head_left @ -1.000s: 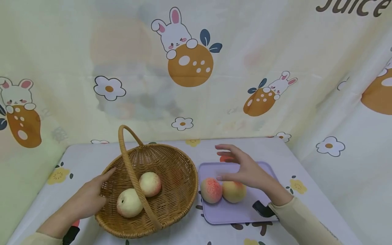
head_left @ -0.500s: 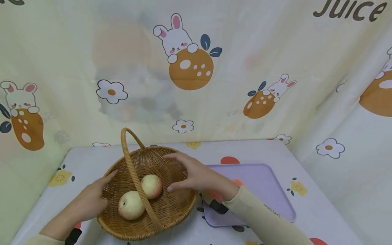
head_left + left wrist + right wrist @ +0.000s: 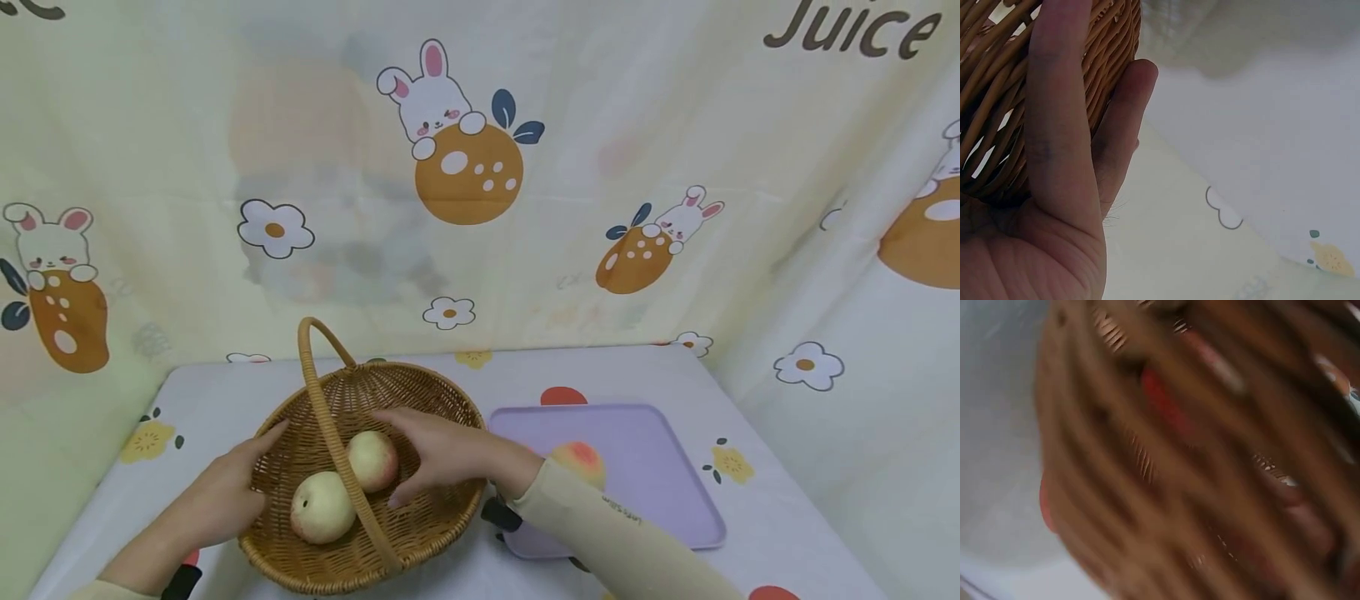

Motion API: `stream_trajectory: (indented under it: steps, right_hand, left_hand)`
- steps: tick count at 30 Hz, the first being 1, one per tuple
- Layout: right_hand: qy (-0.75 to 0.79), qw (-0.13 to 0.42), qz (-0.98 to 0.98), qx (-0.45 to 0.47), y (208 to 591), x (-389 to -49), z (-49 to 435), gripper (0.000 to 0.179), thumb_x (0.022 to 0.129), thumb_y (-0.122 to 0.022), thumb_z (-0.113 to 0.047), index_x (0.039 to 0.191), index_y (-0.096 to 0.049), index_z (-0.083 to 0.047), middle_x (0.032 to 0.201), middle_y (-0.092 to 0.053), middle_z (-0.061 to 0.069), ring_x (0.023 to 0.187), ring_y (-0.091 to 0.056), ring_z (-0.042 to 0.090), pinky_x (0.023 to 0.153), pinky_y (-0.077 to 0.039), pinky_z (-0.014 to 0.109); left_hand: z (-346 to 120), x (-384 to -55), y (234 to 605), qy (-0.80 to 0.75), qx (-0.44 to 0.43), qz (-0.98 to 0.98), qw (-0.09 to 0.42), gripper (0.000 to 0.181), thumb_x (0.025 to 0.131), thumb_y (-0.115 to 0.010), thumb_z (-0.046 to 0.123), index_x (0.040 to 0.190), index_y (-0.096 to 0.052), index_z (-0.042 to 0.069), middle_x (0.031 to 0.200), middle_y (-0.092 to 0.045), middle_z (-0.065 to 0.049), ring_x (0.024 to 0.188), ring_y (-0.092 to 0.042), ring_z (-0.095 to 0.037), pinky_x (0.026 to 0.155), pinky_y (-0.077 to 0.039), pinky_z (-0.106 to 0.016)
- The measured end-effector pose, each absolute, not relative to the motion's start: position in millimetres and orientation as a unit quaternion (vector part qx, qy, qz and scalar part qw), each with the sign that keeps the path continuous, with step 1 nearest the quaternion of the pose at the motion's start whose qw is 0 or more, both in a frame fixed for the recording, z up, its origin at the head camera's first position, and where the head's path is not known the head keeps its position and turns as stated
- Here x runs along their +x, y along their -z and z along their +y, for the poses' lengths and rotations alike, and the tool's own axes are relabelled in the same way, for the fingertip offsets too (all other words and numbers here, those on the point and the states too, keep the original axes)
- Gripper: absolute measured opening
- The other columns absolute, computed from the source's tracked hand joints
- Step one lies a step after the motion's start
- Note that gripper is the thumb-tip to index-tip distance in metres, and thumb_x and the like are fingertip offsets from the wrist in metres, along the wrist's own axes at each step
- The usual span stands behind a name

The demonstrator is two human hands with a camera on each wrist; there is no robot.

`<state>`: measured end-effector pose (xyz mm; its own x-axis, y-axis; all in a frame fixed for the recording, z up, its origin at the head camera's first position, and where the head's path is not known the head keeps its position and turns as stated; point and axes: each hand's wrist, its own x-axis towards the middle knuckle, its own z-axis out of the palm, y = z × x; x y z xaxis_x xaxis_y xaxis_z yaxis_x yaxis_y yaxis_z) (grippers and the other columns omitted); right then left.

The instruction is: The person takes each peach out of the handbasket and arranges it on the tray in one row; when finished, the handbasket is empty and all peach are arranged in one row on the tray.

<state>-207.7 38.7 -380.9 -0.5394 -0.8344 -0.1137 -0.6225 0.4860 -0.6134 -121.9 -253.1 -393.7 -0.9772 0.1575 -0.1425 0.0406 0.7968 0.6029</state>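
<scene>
Pale peach (image 3: 372,461) in the basket (image 3: 408,383) lies just beside the right hand (image 3: 446,450), fingers (image 3: 399,422) spread.

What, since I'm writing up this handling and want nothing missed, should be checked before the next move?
1. Left hand touching the basket: ok.
2. Right hand reaching inside the basket: ok, to the right of the handle in the head view.
3. Right hand's contact with the nearer peach: cannot tell.
4. Other peach inside the basket: ok.
5. Third peach in full view: not ok, the sleeve covers part.
6. Basket's base flat on the table: cannot tell, hidden.
</scene>
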Motion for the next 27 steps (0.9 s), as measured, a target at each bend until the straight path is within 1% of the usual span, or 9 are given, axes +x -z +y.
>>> stream_trajectory:
  steps: [3, 5, 9, 12, 16, 19, 21, 24, 27]
  right_hand:
    - [0.226, 0.223, 0.844, -0.433, 382.4, -206.1, 34.5, 0.111, 0.077, -0.088, -0.036, 0.161, -0.021, -0.009, 0.162, -0.032, 0.007, 0.147, -0.030, 0.018, 0.117, -0.028, 0.032]
    - [0.208, 0.223, 0.852, -0.425, 382.7, -204.9, 32.5, 0.110, 0.077, -0.088, -0.036, 0.161, -0.022, -0.009, 0.161, -0.032, 0.008, 0.149, -0.028, 0.022, 0.118, -0.028, 0.035]
    - [0.188, 0.198, 0.874, -0.401, 382.4, -203.0, 29.4, 0.100, 0.076, -0.089, -0.037, 0.157, -0.036, -0.011, 0.145, -0.047, 0.004, 0.134, -0.046, 0.019, 0.108, -0.041, 0.034]
    - [0.173, 0.187, 0.886, -0.388, 383.5, -202.1, 27.6, 0.092, 0.075, -0.089, -0.037, 0.152, -0.046, -0.011, 0.134, -0.049, 0.001, 0.121, -0.052, 0.013, 0.101, -0.045, 0.028]
    - [0.162, 0.201, 0.883, -0.392, 386.8, -203.3, 26.6, 0.093, 0.075, -0.089, -0.037, 0.152, -0.043, -0.010, 0.148, -0.045, 0.002, 0.133, -0.048, 0.016, 0.108, -0.039, 0.028]
    - [0.175, 0.219, 0.874, -0.396, 388.4, -205.3, 26.1, 0.100, 0.075, -0.090, -0.036, 0.155, -0.035, -0.011, 0.153, -0.044, 0.005, 0.138, -0.044, 0.017, 0.112, -0.036, 0.030]
    - [0.181, 0.221, 0.877, -0.386, 388.9, -205.8, 25.4, 0.104, 0.074, -0.090, -0.037, 0.157, -0.032, -0.013, 0.152, -0.044, 0.008, 0.137, -0.045, 0.018, 0.110, -0.039, 0.033]
    - [0.177, 0.211, 0.888, -0.369, 388.9, -205.1, 24.8, 0.099, 0.075, -0.089, -0.038, 0.157, -0.037, -0.017, 0.144, -0.047, 0.009, 0.128, -0.052, 0.019, 0.102, -0.046, 0.036]
    - [0.177, 0.197, 0.894, -0.361, 388.9, -204.2, 25.6, 0.080, 0.077, -0.088, -0.037, 0.145, -0.050, -0.018, 0.128, -0.052, 0.002, 0.112, -0.056, 0.013, 0.092, -0.050, 0.031]
  left_hand:
    - [-252.3, -121.6, 394.3, -0.316, 0.056, 0.943, 0.089, 0.092, 0.072, -0.059, -0.012, 0.157, -0.025, -0.006, 0.148, -0.033, -0.043, 0.133, -0.036, -0.059, 0.096, -0.044, -0.067]
    - [-252.1, -121.5, 394.2, -0.316, 0.057, 0.943, 0.087, 0.092, 0.072, -0.059, -0.012, 0.157, -0.025, -0.006, 0.148, -0.033, -0.043, 0.134, -0.036, -0.059, 0.097, -0.044, -0.067]
    - [-251.5, -121.7, 393.3, -0.314, 0.056, 0.944, 0.088, 0.093, 0.071, -0.060, -0.012, 0.157, -0.025, -0.006, 0.148, -0.033, -0.043, 0.133, -0.036, -0.060, 0.097, -0.042, -0.069]
    - [-251.5, -121.9, 393.2, -0.313, 0.055, 0.944, 0.088, 0.092, 0.072, -0.059, -0.012, 0.157, -0.025, -0.006, 0.148, -0.033, -0.043, 0.133, -0.036, -0.060, 0.097, -0.043, -0.068]
    - [-251.7, -121.9, 393.0, -0.313, 0.057, 0.944, 0.086, 0.092, 0.072, -0.058, -0.012, 0.157, -0.025, -0.006, 0.147, -0.034, -0.043, 0.133, -0.037, -0.060, 0.097, -0.043, -0.068]
    - [-251.9, -122.3, 393.0, -0.312, 0.056, 0.945, 0.087, 0.092, 0.072, -0.058, -0.012, 0.157, -0.025, -0.006, 0.148, -0.033, -0.043, 0.133, -0.036, -0.060, 0.097, -0.042, -0.068]
    - [-252.1, -122.8, 393.3, -0.310, 0.053, 0.945, 0.088, 0.091, 0.072, -0.058, -0.012, 0.157, -0.025, -0.006, 0.148, -0.033, -0.043, 0.133, -0.035, -0.060, 0.098, -0.041, -0.069]
    - [-252.3, -123.3, 393.9, -0.309, 0.051, 0.946, 0.089, 0.091, 0.073, -0.058, -0.012, 0.157, -0.025, -0.005, 0.148, -0.033, -0.043, 0.134, -0.034, -0.060, 0.099, -0.039, -0.070]
    - [-252.2, -123.5, 394.4, -0.309, 0.051, 0.945, 0.091, 0.091, 0.073, -0.058, -0.011, 0.157, -0.024, -0.006, 0.148, -0.033, -0.043, 0.134, -0.034, -0.061, 0.099, -0.039, -0.070]
